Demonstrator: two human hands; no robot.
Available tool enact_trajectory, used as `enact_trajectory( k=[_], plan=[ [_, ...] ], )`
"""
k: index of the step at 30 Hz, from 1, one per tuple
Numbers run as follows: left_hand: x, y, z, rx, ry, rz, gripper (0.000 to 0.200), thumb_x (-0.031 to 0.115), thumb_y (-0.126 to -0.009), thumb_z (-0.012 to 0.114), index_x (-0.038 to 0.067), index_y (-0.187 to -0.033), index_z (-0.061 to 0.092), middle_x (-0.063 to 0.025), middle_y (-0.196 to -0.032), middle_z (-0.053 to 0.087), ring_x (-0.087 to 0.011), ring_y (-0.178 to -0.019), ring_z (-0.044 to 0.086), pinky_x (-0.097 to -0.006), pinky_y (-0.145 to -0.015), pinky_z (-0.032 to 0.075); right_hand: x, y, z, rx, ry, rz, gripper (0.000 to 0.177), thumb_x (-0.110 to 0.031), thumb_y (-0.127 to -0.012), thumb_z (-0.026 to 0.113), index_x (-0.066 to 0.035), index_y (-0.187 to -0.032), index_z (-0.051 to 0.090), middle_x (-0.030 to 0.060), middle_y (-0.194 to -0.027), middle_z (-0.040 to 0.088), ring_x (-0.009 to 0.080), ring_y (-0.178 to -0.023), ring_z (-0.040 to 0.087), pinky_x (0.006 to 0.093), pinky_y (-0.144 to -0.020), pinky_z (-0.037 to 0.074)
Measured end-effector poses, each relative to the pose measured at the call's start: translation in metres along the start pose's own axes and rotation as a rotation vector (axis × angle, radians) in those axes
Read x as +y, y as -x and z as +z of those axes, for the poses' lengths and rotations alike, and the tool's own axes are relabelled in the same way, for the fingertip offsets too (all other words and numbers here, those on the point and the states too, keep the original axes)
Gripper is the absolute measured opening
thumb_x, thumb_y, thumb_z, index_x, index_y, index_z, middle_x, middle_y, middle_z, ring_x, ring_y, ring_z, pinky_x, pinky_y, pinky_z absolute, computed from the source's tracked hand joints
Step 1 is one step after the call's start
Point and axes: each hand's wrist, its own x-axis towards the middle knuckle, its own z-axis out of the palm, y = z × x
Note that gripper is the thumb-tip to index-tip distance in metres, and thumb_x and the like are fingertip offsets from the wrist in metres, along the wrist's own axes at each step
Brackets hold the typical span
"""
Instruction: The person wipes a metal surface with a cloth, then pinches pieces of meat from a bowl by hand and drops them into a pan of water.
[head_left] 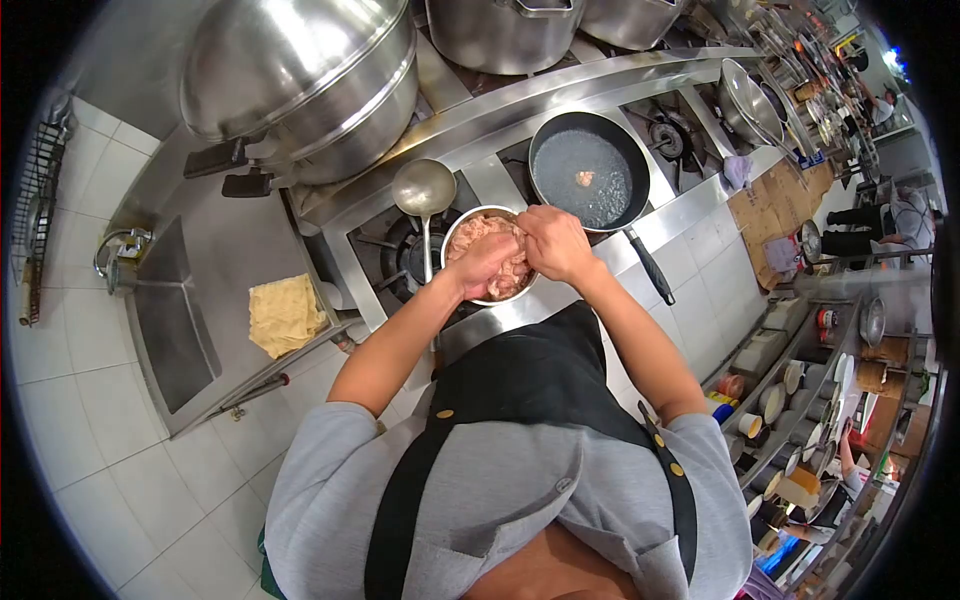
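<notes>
A round metal pot point(452, 223) filled with raw pinkish meat point(510, 276) stands at the front of the stove. My left hand point(486, 265) is down in the meat, its fingertips hidden there. At the pot's right rim my right hand point(556, 241) has its fingers bent together; whatever they hold is too small to name. Right of the pot, a black frying pan point(607, 185) holds clear bubbling liquid with one small piece of meat point(584, 178) in it. A ladle point(424, 189) lies just left of the pot, its handle pointing toward me.
Large steel pots point(495, 40) line the back, and a big lidded one point(300, 90) stands at the upper left. A yellow cloth point(284, 315) lies beside the sink point(180, 330). Shelves with dishes point(800, 400) are at the right, where other people are partly visible.
</notes>
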Motion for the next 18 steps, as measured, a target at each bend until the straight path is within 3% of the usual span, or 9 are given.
enact_trajectory(
  k=[2,5,8,11,14,18],
  plan=[
    [-0.008,-0.002,0.002,-0.088,0.08,-0.06,0.02,0.019,-0.095,0.038,0.004,-0.09,0.051,-0.0044,-0.066,0.048,-0.0077,-0.042,0.039,-0.0198,-0.034,0.03,0.0,0.002,-0.003,-0.035,0.022,-0.036,0.01,-0.011,-0.068,0.051,-0.004,-0.07,0.057,0.0157,-0.07,0.059,0.0365,-0.068,0.057,0.0453,-0.06,0.045],
    [-0.013,-0.002,0.014,0.029,0.077,-0.134,0.022,0.018,-0.094,0.039,0.004,-0.081,0.051,-0.0037,-0.061,0.046,-0.007,-0.037,0.035,-0.0195,-0.033,0.028,0.004,0.003,-0.004,-0.128,0.061,-0.057,0.009,-0.013,-0.065,0.055,-0.005,-0.066,0.058,0.0136,-0.068,0.06,0.0355,-0.066,0.058,0.045,-0.059,0.046],
    [-0.025,-0.011,0.002,0.099,-0.123,-0.061,0.024,0.019,-0.091,0.042,0.003,-0.075,0.052,-0.0038,-0.061,0.048,-0.0089,-0.041,0.041,-0.0226,-0.035,0.031,0.011,0.005,-0.003,-0.225,0.149,-0.048,0.01,-0.016,-0.061,0.058,-0.006,-0.062,0.059,0.0121,-0.066,0.06,0.034,-0.064,0.058,0.0448,-0.058,0.046],
    [-0.027,-0.021,-0.015,0.193,-0.858,0.256,0.024,0.018,-0.088,0.044,-0.002,-0.079,0.054,-0.0118,-0.063,0.055,-0.0216,-0.05,0.053,-0.0331,-0.045,0.04,0.012,0.006,-0.002,-0.196,0.197,-0.049,0.011,-0.018,-0.059,0.06,-0.007,-0.06,0.059,0.0112,-0.064,0.059,0.0322,-0.063,0.059,0.0442,-0.057,0.047],
    [-0.01,-0.019,-0.006,0.266,-1.23,0.537,0.024,0.016,-0.087,0.042,-0.004,-0.086,0.055,-0.0209,-0.072,0.059,-0.0352,-0.069,0.059,-0.0427,-0.061,0.044,0.01,0.003,-0.002,-0.098,0.22,-0.031,0.012,-0.019,-0.059,0.061,-0.007,-0.059,0.058,0.0109,-0.062,0.058,0.0313,-0.061,0.059,0.0433,-0.056,0.047],
    [-0.004,-0.022,-0.003,0.271,-1.163,0.563,0.022,0.013,-0.086,0.042,-0.004,-0.087,0.055,-0.025,-0.077,0.057,-0.0417,-0.077,0.057,-0.0464,-0.068,0.043,-0.002,0.005,-0.003,0.073,0.182,0.051,0.011,-0.018,-0.06,0.06,-0.008,-0.058,0.057,0.0111,-0.061,0.057,0.0314,-0.058,0.058,0.0432,-0.053,0.046]
  ],
)
